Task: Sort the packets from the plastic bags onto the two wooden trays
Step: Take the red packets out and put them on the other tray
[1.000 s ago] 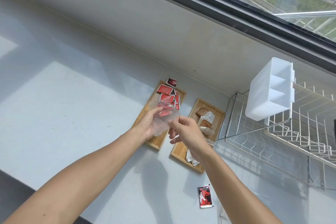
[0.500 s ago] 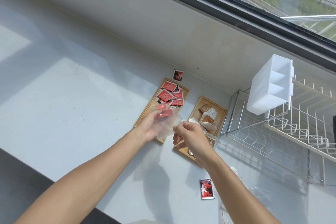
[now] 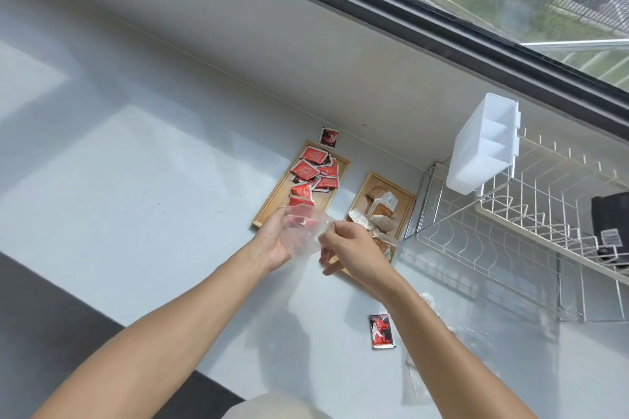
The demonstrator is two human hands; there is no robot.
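Observation:
Both hands hold a clear plastic bag above the near end of the left wooden tray. My left hand grips its left side and my right hand pinches its right edge. Red packets show inside the bag's mouth. Several red packets lie piled on the left tray. The right wooden tray holds brown and white packets, partly hidden by my right hand.
One red-black packet lies on the counter beyond the left tray, another lies near my right forearm. A crumpled clear bag sits under that arm. A wire dish rack with a white plastic caddy stands at right.
The view has tilted, so the trays sit higher in the frame. The pile of red packets on the left tray has grown, and the bag holds fewer.

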